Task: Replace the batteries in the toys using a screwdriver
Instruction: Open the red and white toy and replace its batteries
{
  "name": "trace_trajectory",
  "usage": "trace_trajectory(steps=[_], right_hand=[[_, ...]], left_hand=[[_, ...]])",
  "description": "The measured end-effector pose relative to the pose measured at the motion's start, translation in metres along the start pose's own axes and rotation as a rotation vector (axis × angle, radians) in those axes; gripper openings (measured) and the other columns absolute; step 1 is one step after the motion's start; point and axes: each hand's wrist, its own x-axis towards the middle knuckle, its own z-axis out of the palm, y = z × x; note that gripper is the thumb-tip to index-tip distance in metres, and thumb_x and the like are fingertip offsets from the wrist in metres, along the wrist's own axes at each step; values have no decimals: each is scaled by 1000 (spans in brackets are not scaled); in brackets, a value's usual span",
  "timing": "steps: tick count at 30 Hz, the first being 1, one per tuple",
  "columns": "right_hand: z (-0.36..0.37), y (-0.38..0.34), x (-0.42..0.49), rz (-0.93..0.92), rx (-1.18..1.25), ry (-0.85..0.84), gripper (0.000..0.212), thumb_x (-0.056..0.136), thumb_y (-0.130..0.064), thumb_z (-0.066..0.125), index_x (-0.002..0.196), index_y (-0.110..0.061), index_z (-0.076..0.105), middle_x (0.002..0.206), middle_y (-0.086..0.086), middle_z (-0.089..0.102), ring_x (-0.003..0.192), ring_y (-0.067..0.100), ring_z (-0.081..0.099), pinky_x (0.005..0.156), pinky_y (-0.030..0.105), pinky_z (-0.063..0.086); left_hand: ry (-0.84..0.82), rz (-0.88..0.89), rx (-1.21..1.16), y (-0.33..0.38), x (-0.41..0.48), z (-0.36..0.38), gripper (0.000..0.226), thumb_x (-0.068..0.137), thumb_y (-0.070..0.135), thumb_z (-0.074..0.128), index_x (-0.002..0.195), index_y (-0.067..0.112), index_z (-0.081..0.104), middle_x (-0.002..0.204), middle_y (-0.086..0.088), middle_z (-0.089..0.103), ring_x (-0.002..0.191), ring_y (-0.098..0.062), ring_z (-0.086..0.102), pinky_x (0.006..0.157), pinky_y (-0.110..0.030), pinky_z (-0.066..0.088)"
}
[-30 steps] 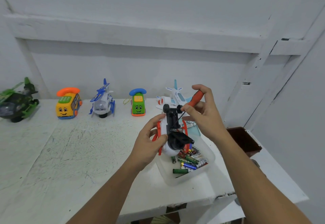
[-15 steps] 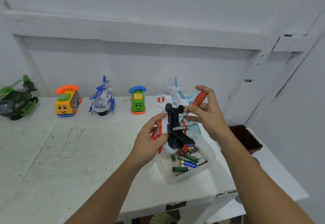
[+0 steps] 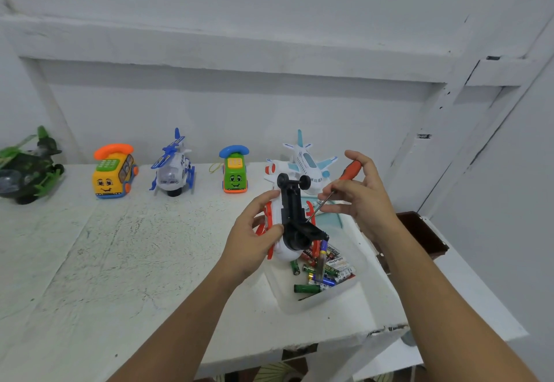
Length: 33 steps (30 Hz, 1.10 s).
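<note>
My left hand (image 3: 254,240) grips a white and orange toy helicopter (image 3: 292,219), turned so its black underside with two wheels faces me. My right hand (image 3: 359,198) holds an orange-handled screwdriver (image 3: 347,171); its thin shaft slants down-left and the tip sits at the right edge of the toy's black base. A blurred battery (image 3: 321,258) is in mid-air just under the toy. Below stands a clear plastic tub (image 3: 302,303) with several loose batteries (image 3: 325,270).
Along the wall stand a green helicopter (image 3: 28,168), a yellow phone car (image 3: 114,171), a blue helicopter (image 3: 174,168), a green phone car (image 3: 235,171) and a white airplane (image 3: 308,162). A brown box (image 3: 422,234) sits lower right. The table edge (image 3: 299,345) runs close in front.
The battery that lay across the toy's black base has dropped out and is falling toward the tub. Both hands and the toy stayed over the tub; the screwdriver tip stays at the base.
</note>
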Motion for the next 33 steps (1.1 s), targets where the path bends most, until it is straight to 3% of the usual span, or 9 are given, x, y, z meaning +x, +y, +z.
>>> trace_trajectory(steps=[3, 6, 9, 14, 18, 21, 24, 30, 33], right_hand=[[-3, 3, 1, 28, 39, 32, 59, 93, 6, 53, 134, -33, 38, 87, 19, 67, 81, 35, 71, 82, 55, 57], [-5, 7, 3, 69, 109, 54, 64, 93, 5, 55, 136, -36, 33, 89, 19, 66, 78, 37, 72, 78, 50, 60], [-3, 10, 5, 102, 165, 66, 62, 91, 5, 58, 132, -31, 30, 87, 19, 66, 71, 35, 71, 68, 44, 62], [9, 17, 6, 129, 146, 22, 51, 92, 3, 58, 128, -24, 33, 90, 22, 67, 69, 33, 70, 62, 42, 62], [28, 21, 10, 153, 70, -37, 55, 93, -2, 60, 132, -30, 34, 104, 24, 66, 76, 34, 71, 65, 40, 62], [48, 25, 14, 156, 34, -79, 55, 92, 0, 60, 130, -34, 38, 100, 20, 64, 76, 33, 72, 65, 41, 61], [70, 31, 20, 166, -25, -107, 53, 91, 2, 61, 125, -35, 45, 97, 19, 62, 76, 33, 70, 64, 45, 61], [117, 52, 38, 221, -222, -183, 54, 89, 4, 61, 125, -34, 48, 87, 16, 58, 73, 28, 65, 64, 53, 60], [134, 63, 45, 274, -327, -225, 59, 89, 6, 61, 129, -35, 47, 86, 15, 55, 73, 26, 62, 61, 52, 60]], left_hand=[[5, -3, -29, 0, -1, -2, 53, 92, 7, 60, 129, 44, 51, 124, 19, 54, 121, -16, 52, 98, -42, 52], [4, -20, -68, 0, -1, -6, 53, 93, 5, 59, 131, 41, 51, 122, 11, 58, 115, -23, 58, 84, -45, 56], [9, -11, -137, -1, 0, -12, 53, 93, 2, 58, 131, 38, 53, 118, 7, 62, 106, -25, 62, 60, -24, 55], [33, -19, -189, -4, 0, -29, 53, 93, 2, 58, 121, 47, 57, 104, 18, 67, 100, -17, 68, 66, -32, 59], [85, -29, -225, -10, -1, -50, 54, 94, 0, 57, 126, 43, 55, 105, 14, 67, 94, -15, 70, 71, -42, 61], [123, -35, -227, -17, -2, -71, 54, 94, 0, 56, 128, 41, 54, 105, 14, 69, 93, -11, 70, 74, -47, 61], [154, -53, -207, -25, -4, -92, 55, 95, 0, 55, 125, 46, 53, 106, 15, 68, 91, -7, 69, 73, -42, 61], [199, -66, -186, -42, -6, -125, 57, 94, -4, 54, 131, 40, 49, 106, 20, 61, 85, 7, 66, 59, -15, 52], [188, -90, -192, -51, -2, -136, 54, 94, -4, 55, 128, 38, 52, 107, 13, 64, 80, -1, 68, 53, -19, 51]])
